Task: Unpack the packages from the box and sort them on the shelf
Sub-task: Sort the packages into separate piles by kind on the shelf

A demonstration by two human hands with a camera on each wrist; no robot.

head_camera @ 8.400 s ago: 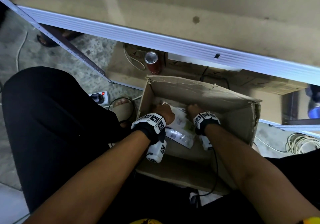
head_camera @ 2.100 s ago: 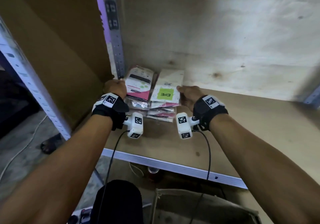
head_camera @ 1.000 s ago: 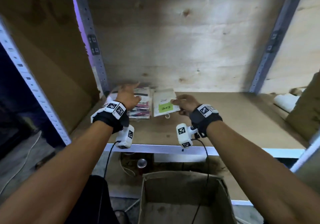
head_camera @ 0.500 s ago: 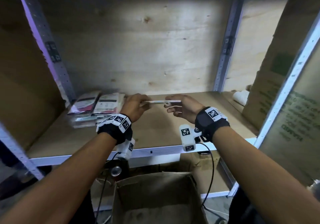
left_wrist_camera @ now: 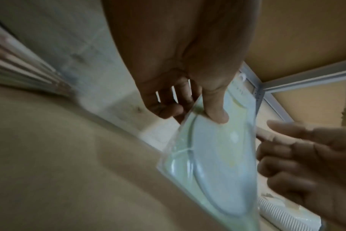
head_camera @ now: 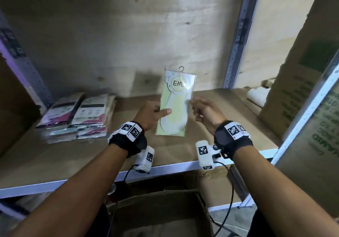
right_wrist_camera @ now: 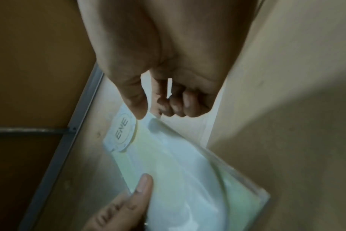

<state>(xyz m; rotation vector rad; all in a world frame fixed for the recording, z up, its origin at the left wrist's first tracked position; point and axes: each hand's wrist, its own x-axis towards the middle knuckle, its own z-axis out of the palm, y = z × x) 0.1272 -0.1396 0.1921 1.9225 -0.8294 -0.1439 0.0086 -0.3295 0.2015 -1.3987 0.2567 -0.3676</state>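
Shelf [head_camera: 183, 150]: one package [head_camera: 176, 106] held, two stacks [head_camera: 77, 119].

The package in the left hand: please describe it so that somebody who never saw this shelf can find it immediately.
On the wooden shelf, right of the stack of packages, the left hand holds up one flat clear packet. Unlike the pink-and-white stacked ones, it is pale green, has a round "ENE" label and a small hanger hook.

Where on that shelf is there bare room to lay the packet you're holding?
Bare board lies between the stacked packages at the left and the white roll at the right, beneath the green packet. The left corner is crowded.
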